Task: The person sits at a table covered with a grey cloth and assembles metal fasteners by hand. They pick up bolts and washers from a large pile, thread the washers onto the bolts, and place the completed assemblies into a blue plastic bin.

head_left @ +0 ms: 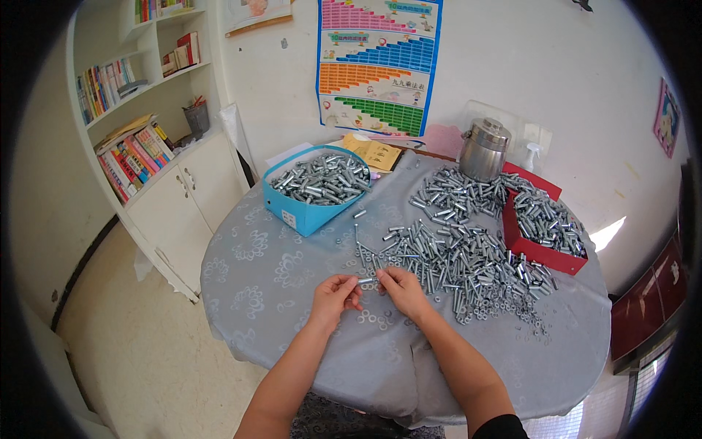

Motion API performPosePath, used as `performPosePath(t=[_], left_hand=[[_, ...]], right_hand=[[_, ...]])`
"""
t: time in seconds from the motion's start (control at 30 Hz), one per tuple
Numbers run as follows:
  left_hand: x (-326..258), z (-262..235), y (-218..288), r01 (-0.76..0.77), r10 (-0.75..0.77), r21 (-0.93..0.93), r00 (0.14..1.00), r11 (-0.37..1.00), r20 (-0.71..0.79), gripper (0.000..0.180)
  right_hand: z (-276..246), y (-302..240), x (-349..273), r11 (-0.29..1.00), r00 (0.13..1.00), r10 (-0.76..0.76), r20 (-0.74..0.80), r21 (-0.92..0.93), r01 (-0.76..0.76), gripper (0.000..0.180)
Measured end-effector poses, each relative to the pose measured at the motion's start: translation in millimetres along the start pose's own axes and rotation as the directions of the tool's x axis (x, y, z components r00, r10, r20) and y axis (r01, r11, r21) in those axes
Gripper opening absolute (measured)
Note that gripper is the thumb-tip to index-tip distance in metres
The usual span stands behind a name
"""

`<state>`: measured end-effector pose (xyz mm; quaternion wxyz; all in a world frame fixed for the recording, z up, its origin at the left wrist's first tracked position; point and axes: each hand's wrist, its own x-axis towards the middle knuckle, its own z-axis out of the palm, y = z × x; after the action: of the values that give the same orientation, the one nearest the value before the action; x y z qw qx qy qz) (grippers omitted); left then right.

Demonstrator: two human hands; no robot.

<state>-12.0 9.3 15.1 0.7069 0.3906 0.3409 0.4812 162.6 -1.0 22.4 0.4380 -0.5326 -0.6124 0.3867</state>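
My left hand (pixel 336 298) and my right hand (pixel 402 290) meet above the near middle of the table. Between their fingertips lies a silver expansion bolt (pixel 366 280), held level, its left end in my left thumb and fingers and its right end pinched by my right hand. My fingers cover both of its ends. Just below and beside the hands, several loose washers and nuts (pixel 374 318) rest on the cloth. Beyond my right hand spreads a big heap of similar metal bolts and sleeves (pixel 457 252).
A blue box (pixel 292 212) full of metal bolts stands at the far left of the grey-clothed table (pixel 307 373). On the right, a red box (pixel 545 254) holds more parts. Behind the heap are a steel pot (pixel 484 150), a spray bottle (pixel 531 156) and yellow paper (pixel 376 152).
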Motion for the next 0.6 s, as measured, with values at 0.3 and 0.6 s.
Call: performPosePath(t=[0.3, 0.6], left_hand=[[4.6, -6.3, -6.0, -0.014, 0.001, -0.144, 0.996, 0.990, -0.090, 0.014], [5.1, -6.6, -6.4, -0.025, 0.014, -0.144, 0.997, 0.989, -0.082, 0.013]], right_hand=[[5.1, 0.1, 1.3, 0.971, 0.999, -0.044, -0.002, 0.233, 0.043, 0.036], [2.9, 5.8, 2.7, 0.953, 1.000, -0.003, 0.021, 0.302, -0.004, 0.038]])
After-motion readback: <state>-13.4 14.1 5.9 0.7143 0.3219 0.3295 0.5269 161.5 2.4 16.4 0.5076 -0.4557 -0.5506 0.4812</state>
